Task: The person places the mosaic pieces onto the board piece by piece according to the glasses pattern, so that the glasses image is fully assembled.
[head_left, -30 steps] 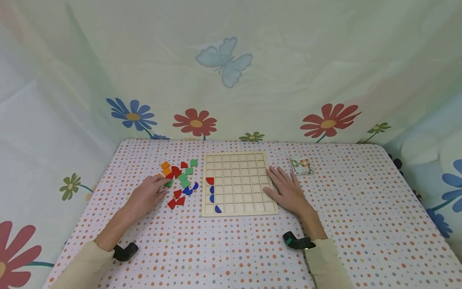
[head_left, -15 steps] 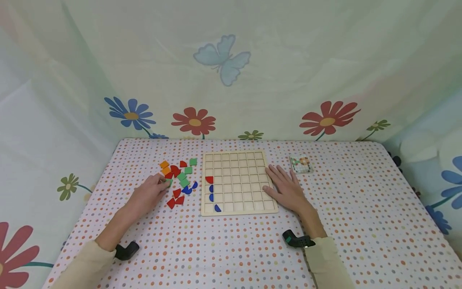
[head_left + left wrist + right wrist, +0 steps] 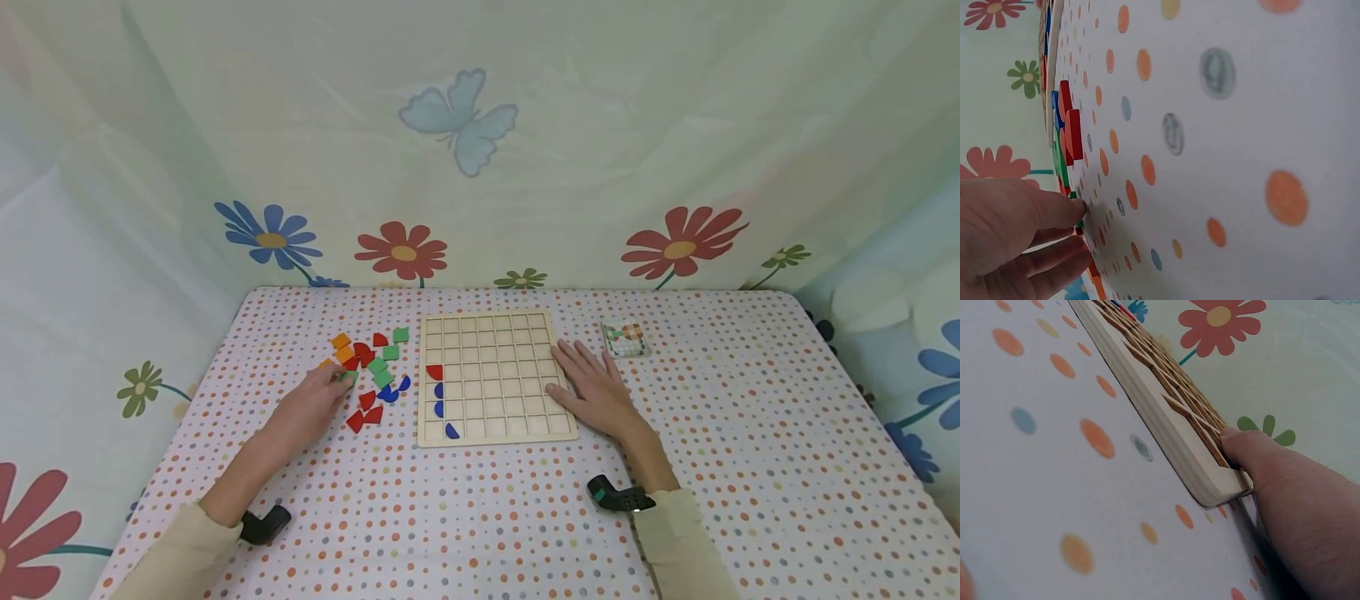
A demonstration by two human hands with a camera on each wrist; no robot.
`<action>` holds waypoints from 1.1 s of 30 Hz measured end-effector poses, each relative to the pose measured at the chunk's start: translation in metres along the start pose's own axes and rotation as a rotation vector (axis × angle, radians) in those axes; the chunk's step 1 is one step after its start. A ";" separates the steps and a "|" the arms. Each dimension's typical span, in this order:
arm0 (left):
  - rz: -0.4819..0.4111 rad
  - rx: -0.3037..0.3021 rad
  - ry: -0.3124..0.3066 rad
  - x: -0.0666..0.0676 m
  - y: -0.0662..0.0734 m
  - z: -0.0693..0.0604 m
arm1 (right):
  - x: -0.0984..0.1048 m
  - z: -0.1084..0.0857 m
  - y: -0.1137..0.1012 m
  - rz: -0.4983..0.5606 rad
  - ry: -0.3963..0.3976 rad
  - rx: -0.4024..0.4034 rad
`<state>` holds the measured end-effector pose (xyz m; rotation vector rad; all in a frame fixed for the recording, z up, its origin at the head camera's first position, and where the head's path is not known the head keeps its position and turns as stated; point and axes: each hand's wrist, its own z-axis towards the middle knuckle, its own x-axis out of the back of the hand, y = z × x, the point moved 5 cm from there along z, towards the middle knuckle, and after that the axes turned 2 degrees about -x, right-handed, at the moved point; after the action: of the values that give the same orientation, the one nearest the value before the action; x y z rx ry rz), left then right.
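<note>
My left hand [image 3: 307,408] is at the near left of a group of loose coloured tiles. Its thumb and fingers pinch a green tile [image 3: 350,377], which they largely cover; in the left wrist view a sliver of green shows by the thumb. My right hand [image 3: 600,398] lies with fingers extended on the right edge of a wooden grid board [image 3: 487,444]. In the right wrist view, the thumb [image 3: 1244,447] rests on the board's rim. A red quarter-circle [image 3: 435,372] and several blue half-circles [image 3: 452,431] sit in cells at the board's left.
Left of the board lie orange squares [image 3: 341,341], green squares [image 3: 401,334], red quarter-circles [image 3: 372,414] and blue half-circles [image 3: 405,383]. A small patterned card [image 3: 627,341] lies beyond the right hand. A dotted cloth [image 3: 480,525] covers the table, and a printed curtain stands behind it.
The left hand's fingers have shifted slightly and closed about the green tile, and an orange tile shows behind them. My right hand stays on the board. The head view has tilted slightly.
</note>
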<state>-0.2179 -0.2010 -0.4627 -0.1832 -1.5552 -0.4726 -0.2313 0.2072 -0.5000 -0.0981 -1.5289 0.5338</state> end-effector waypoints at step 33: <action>-0.134 -0.003 -0.005 0.006 -0.005 0.007 | 0.000 0.001 0.000 -0.009 -0.023 -0.019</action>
<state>-0.2263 -0.2033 -0.4578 -0.0828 -1.5783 -0.5794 -0.2319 0.2073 -0.5002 -0.0994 -1.5567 0.5146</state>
